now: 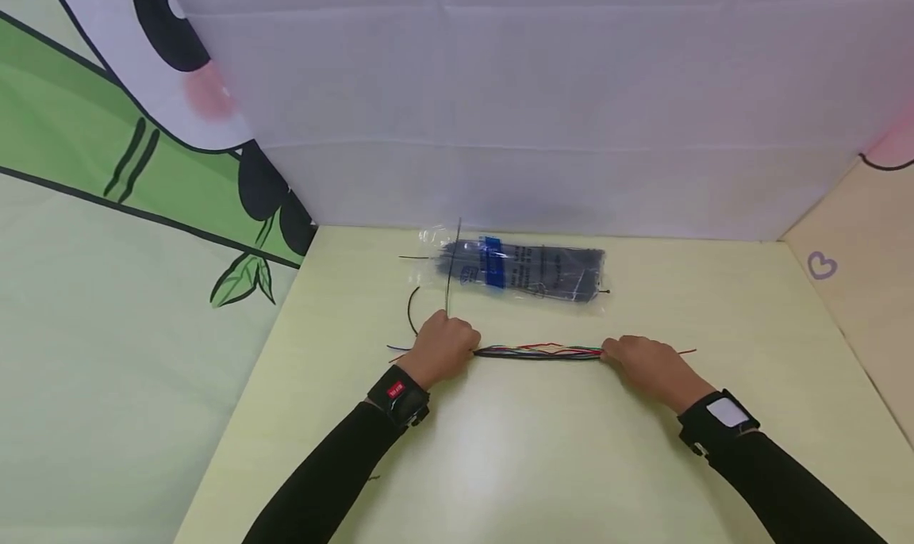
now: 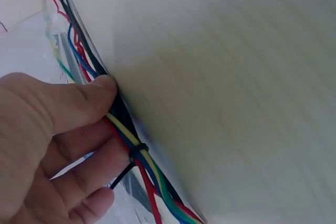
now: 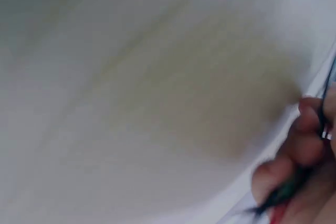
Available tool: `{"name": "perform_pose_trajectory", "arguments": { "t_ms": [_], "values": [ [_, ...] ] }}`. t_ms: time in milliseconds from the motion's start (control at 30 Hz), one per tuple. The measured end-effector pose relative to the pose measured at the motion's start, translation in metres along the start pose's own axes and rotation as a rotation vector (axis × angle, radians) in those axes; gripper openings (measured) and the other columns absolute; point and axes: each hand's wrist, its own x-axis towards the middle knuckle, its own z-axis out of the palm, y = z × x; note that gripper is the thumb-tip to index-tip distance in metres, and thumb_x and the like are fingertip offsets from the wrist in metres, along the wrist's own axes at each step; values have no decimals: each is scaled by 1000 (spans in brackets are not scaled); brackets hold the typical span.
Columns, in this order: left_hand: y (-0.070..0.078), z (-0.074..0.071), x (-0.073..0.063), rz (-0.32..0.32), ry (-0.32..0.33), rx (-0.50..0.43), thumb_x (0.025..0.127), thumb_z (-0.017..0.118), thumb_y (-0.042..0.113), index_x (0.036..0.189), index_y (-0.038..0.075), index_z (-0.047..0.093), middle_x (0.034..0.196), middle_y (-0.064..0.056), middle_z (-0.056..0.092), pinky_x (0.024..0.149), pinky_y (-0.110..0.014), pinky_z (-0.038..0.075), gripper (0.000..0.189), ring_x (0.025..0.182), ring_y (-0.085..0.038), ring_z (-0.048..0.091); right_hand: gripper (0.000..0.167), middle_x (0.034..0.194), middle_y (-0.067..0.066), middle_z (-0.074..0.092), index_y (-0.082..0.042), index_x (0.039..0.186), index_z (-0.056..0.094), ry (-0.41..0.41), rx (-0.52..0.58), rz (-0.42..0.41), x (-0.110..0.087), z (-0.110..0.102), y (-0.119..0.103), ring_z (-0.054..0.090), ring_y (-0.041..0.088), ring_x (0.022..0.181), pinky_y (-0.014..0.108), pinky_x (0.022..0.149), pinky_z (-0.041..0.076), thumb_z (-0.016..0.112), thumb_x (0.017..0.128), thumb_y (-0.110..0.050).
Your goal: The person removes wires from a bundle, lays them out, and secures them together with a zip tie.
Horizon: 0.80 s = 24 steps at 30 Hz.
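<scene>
A bundle of thin wires in red, black, blue, green and yellow stretches level between both hands. My left hand pinches its left part between thumb and fingers. Beside those fingers in the left wrist view, a black cable tie encircles the bundle, its tail pointing down and left. In the head view a thin dark strip rises from behind the left hand. The bundle's right end is gripped by my right hand, with a red wire tip poking out past it. The right wrist view is blurred and shows only part of that hand.
Behind the hands, a clear plastic bag of dark cable ties with a blue label lies on the pale table. A white printed cloth stands along the table's back edge. A small dark scrap lies by the left sleeve.
</scene>
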Motion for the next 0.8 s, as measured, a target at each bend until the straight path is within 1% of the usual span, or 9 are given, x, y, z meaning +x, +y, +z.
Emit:
{"name": "perform_pose_trajectory", "arguments": {
  "t_ms": [100,200,300,367,433,500,567,700,800],
  "values": [
    [-5,0,1,22,15,12,83,76,24,70,22,67,65,5,64,65,-33,40,16,64,-12,58,8,77,-6,50,-16,94,59,3,-23,-17,-9,-4,10,46,7,67,27,58,42,61,97,-23],
    [-9,0,1,41,21,19,82,78,26,71,23,69,66,5,64,66,-33,41,15,65,-12,59,14,77,-6,47,-14,92,59,1,-52,-34,-15,-6,12,41,6,65,24,56,40,63,96,-26],
    [-12,0,3,38,32,32,83,76,25,71,23,69,65,4,64,65,-33,40,15,64,-13,59,16,76,-4,45,-11,93,59,2,-92,-90,-15,-6,11,40,6,62,23,54,38,65,94,-26],
    [-14,2,5,21,47,38,84,76,25,69,24,68,64,5,63,64,-33,39,17,63,-13,58,13,77,-2,47,-9,93,60,28,-146,-136,-12,-5,12,43,8,63,25,56,41,67,93,-20],
    [-15,4,6,12,59,37,85,75,24,67,24,66,64,5,62,63,-32,38,20,62,-12,57,10,79,0,50,-7,94,61,79,-208,-183,-10,-5,16,47,11,66,28,60,46,70,88,-8],
    [-15,7,7,6,61,30,85,74,25,67,24,65,64,5,62,63,-32,37,20,62,-12,57,15,81,2,54,-5,93,63,135,-249,-219,-8,-4,21,51,14,69,31,65,50,72,83,1],
    [-14,10,7,4,57,27,85,75,28,69,24,66,65,6,62,63,-32,37,19,64,-12,58,21,85,4,59,-5,94,65,169,-264,-237,-6,-3,25,57,18,74,34,70,53,74,78,6],
    [-12,13,8,-13,87,28,85,75,27,75,22,69,69,4,64,63,-32,39,12,68,-15,63,22,88,7,62,-4,99,66,172,-263,-225,0,-1,32,60,22,79,37,72,53,73,80,5],
    [-12,13,11,-26,120,39,84,74,23,76,20,70,71,3,65,61,-34,41,9,69,-17,65,19,88,7,59,-6,102,65,157,-271,-175,4,-2,34,55,23,77,38,68,47,69,85,2]
  ]
}}
